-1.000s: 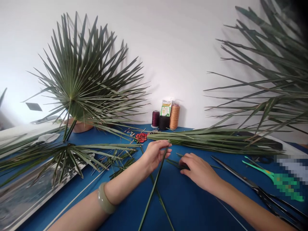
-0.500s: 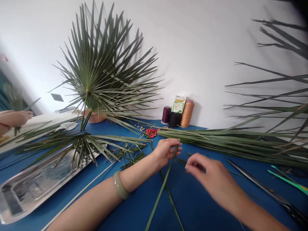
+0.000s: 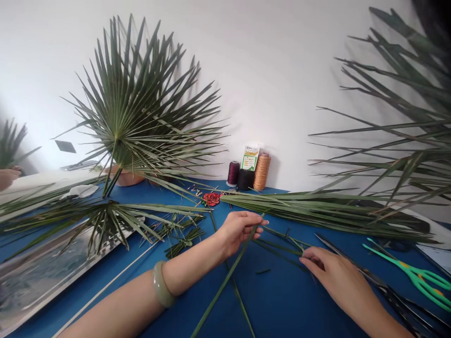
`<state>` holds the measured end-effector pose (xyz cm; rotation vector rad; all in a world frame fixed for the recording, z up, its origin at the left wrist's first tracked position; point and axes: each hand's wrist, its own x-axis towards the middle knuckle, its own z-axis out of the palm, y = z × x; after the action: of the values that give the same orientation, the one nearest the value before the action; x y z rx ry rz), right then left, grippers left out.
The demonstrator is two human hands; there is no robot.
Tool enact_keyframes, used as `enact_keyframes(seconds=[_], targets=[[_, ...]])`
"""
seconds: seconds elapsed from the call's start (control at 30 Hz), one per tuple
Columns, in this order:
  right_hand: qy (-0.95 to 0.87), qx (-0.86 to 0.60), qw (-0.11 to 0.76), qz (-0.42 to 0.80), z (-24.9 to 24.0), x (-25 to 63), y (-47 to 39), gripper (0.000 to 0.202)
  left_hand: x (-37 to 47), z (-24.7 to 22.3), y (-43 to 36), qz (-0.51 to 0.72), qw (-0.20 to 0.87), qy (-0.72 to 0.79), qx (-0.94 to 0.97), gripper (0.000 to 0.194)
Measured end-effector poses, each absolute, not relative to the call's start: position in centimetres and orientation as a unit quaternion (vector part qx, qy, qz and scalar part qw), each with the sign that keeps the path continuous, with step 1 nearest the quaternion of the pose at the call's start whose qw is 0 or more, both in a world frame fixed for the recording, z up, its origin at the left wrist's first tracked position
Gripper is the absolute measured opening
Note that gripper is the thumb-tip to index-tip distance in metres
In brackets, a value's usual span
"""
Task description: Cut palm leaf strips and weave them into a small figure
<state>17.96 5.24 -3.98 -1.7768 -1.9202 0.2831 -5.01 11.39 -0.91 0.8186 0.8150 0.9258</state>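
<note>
My left hand [image 3: 237, 234], with a pale green bangle above the wrist, pinches a long green palm leaf strip [image 3: 225, 278] that runs down to the bottom edge. Another strip [image 3: 240, 300] crosses beneath it on the blue table. My right hand [image 3: 327, 267] is closed, thumb against fingers, at the right end of thin leaf strips [image 3: 282, 249] that stretch toward my left hand. Whether they join the left-hand strip is hard to see. A short leaf scrap [image 3: 263, 271] lies between the hands.
Large black scissors [image 3: 373, 279] and green-handled scissors [image 3: 410, 270] lie at right. Behind are a leaf bundle [image 3: 299, 209], thread spools [image 3: 261, 172] and a red rose patch [image 3: 211, 199]. At left are a fan palm [image 3: 118, 136], a metal tray [image 3: 52, 277] and another person's hand [image 3: 7, 178].
My right hand has moved right, away from the left, and now pinches the thin strips' end. My left hand keeps its strip. The view has turned slightly right.
</note>
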Motion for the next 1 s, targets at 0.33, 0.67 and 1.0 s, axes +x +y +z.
enact_keyframes(seconds=[0.33,0.67,1.0], targets=[[-0.639,-0.584,0.388,0.315,-0.2,15.5,3.9,0.038,-3.8,0.3,8.7,0.368,0.784,0.309,0.392,0.016],[-0.602,-0.568,0.416,0.375,1.6,13.8,2.7,0.039,-3.3,0.9,6.9,0.319,0.814,0.287,0.393,0.027],[-0.629,-0.566,0.377,0.378,1.0,15.1,2.9,0.031,-3.3,0.6,6.4,0.245,0.809,0.279,0.455,0.019]])
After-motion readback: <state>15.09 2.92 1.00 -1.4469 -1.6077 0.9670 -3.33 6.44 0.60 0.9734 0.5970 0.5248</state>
